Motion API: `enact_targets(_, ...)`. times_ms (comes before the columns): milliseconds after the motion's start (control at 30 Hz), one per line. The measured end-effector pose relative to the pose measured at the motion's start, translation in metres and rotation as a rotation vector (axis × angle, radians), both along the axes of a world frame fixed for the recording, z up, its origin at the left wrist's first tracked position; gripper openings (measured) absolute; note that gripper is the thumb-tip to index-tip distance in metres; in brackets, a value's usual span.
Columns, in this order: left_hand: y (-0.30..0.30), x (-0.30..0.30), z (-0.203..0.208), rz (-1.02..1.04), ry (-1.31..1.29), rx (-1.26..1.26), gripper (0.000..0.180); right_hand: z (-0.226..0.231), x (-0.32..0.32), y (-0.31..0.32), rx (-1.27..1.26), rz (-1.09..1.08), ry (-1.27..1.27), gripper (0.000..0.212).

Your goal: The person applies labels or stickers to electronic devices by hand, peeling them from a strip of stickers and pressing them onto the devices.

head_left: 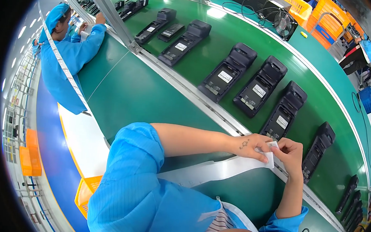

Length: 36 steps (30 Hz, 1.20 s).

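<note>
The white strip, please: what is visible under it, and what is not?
Green worktop shows along both long edges of the white strip, so it probably continues below. Whatever the strip itself covers cannot be seen.

Green worktop (152,99) is split by metal rail (191,91), dark handheld devices (227,71) laid out beyond, white strip (216,171) stretched nearer.

Strip (220,169): white. Devices (274,67): near-black with bluish cast; labels (225,76) on them white, printed dark. Belt (231,31): bright green, pale glare. Rail (187,88): silver-grey. Bench (139,100): deeper blue-green. Smock (133,198): bright blue, fine darker pinstripes. Shirt (221,221): dark-and-pale stripes. Co-worker's smock (65,74), cap (55,14): similar blue. Crates (30,151): orange; upper-right crate (297,8): yellow. Floor (51,120): blue.
</note>
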<state>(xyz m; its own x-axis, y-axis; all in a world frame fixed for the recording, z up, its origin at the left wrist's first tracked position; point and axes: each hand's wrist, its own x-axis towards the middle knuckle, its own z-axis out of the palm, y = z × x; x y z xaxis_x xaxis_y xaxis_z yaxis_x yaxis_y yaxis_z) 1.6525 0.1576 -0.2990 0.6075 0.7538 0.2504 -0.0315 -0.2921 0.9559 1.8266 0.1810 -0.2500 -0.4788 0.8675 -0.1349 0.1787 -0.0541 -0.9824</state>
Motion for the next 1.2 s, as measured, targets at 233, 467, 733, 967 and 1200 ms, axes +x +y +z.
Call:
enact_targets(233,-0.001,0.004,0.002,-0.143,-0.032,-0.283,0.022,-0.004,0.007,-0.002,0.219,0.173,-0.130,0.010)
enact_targets(467,-0.001,0.013,0.007,0.049,-0.020,-0.385,0.021,-0.010,0.001,-0.004,-0.069,-0.207,0.072,0.008)
enact_targets(733,0.000,0.015,0.001,0.078,0.069,-0.292,0.022,-0.024,0.008,-0.005,0.013,-0.211,0.059,0.010)
enact_targets(967,0.003,0.021,0.011,-0.031,-0.006,-0.420,0.023,-0.015,0.026,-0.006,-0.127,-0.075,0.000,0.014)
enact_targets(1200,0.002,0.028,0.008,0.114,-0.019,-0.481,0.018,-0.024,0.026,-0.004,-0.129,-0.221,0.159,0.012)
